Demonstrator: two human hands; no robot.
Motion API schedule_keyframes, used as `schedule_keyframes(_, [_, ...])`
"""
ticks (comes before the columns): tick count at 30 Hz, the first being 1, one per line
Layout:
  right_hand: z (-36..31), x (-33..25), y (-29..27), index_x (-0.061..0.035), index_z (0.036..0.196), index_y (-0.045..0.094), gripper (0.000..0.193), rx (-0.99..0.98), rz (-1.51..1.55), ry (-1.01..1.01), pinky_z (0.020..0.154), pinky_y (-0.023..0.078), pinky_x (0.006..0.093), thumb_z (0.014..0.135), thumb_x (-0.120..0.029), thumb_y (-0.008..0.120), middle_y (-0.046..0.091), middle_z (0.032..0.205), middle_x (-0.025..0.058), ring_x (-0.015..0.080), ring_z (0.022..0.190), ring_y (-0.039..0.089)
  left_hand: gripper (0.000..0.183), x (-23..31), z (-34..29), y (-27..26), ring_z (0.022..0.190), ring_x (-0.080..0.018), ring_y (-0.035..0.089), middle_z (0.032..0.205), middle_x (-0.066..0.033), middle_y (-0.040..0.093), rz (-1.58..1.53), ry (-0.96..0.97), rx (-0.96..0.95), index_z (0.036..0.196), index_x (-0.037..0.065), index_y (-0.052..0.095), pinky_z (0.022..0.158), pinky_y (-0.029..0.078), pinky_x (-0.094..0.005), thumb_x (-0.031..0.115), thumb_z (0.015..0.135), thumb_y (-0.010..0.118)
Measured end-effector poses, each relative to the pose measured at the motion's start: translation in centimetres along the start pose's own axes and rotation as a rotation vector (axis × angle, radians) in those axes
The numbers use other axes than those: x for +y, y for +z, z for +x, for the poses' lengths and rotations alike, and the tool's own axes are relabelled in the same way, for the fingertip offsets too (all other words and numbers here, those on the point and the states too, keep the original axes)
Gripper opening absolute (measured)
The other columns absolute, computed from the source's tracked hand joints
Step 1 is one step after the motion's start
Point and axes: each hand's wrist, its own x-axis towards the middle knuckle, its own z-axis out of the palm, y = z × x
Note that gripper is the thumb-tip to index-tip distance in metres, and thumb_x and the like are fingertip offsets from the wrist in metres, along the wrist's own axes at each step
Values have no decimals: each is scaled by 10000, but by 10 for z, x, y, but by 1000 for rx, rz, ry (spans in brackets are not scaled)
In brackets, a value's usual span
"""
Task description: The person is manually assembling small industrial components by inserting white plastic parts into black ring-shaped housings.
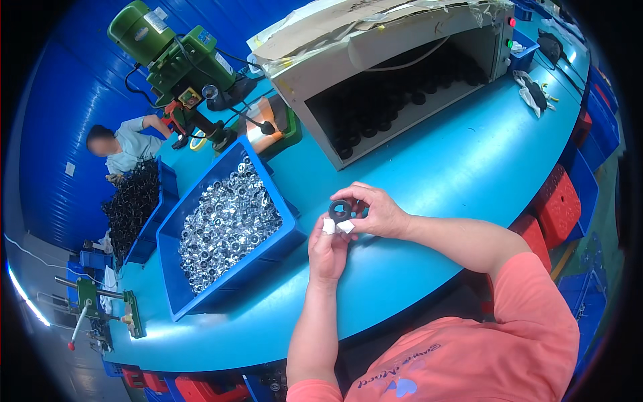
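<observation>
A black rubber-looking ring (340, 210) is held upright between my two hands over the turquoise table, its hole facing up toward me. My left hand (326, 258) grips it from below, with white wraps on the fingertips at its lower edge. From the right side, my right hand (380, 213) closes its thumb and fingers on the same ring. Left of my hands stands a blue bin (231, 303) heaped with small shiny metal rings (228, 224).
Ahead, a pale box-shaped oven (321, 137) holds many black rings (402, 100). A green press machine (184, 67) stands at the back left. Black parts (137, 208) pile up before another person (130, 151). White gloves (532, 94) lie far right; red stools (556, 208) line the table edge.
</observation>
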Motion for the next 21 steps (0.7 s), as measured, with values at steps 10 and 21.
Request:
schedule_keyframes(10, [0,3,2,-101,1261,725,506,-15,16,26,799,569,296,795,-232,875,663,1041,45,154,890,648,425,0,0,-1,1031,-173,677,1226,-74,704,74,16,24,1360,55,614,806,545,-331,407,1129,555])
schedule_keyframes(21, [-1,4,2,-97,1279,723,523,-30,8,20,785,564,285,780,-177,860,654,1005,30,136,855,627,307,-1,-2,2,966,-152,679,1148,-54,712,80,26,83,1247,70,629,779,538,-319,343,1107,635])
